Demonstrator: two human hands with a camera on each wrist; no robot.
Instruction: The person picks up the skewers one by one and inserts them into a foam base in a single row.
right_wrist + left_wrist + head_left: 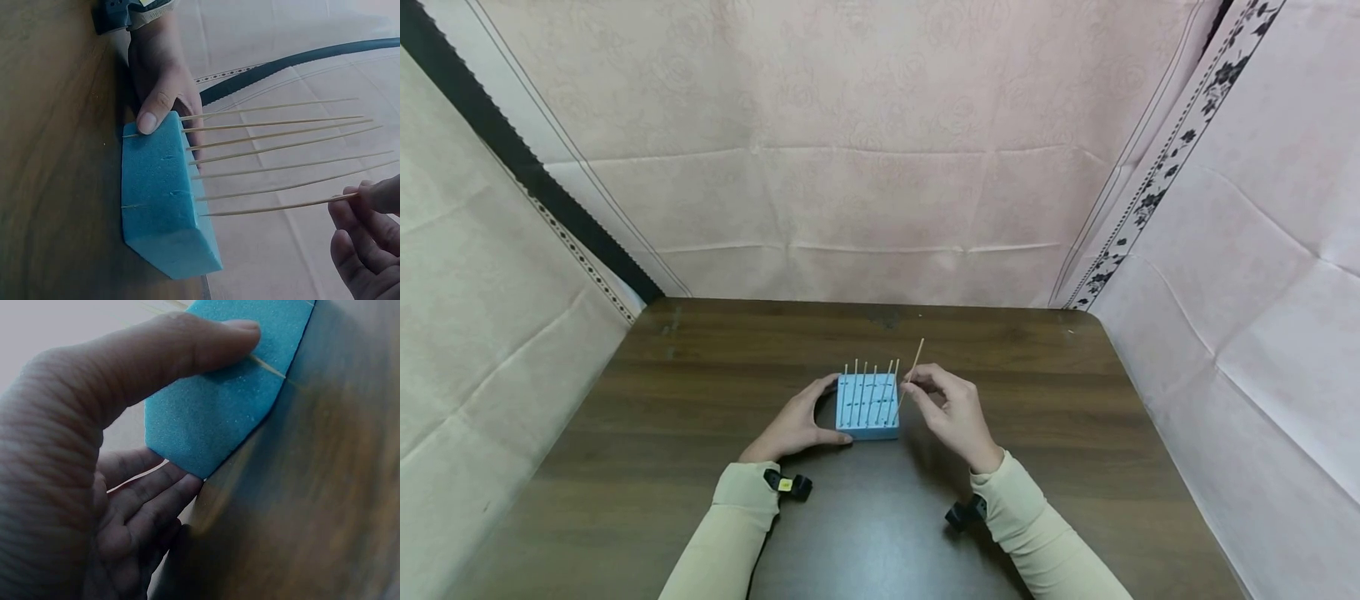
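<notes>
A light blue foam block (868, 433) sits on the table, with several thin wooden skewers (275, 124) standing in a row from its top. My left hand (801, 421) holds the block from the left, its thumb pressed on the near face and its fingers round toward the far side. At the block's right end, my right hand (951, 412) pinches another skewer (269, 209) near its upper part between thumb and fingers. This skewer's lower end meets the top of the block near the front edge; whether it is stuck in, I cannot tell.
The brown wooden table (700, 392) extends around the block. Pale cloth (865, 200) hangs behind it and on both sides. A small dark camera (801, 487) is strapped to the left wrist, and another camera (958, 515) to the right.
</notes>
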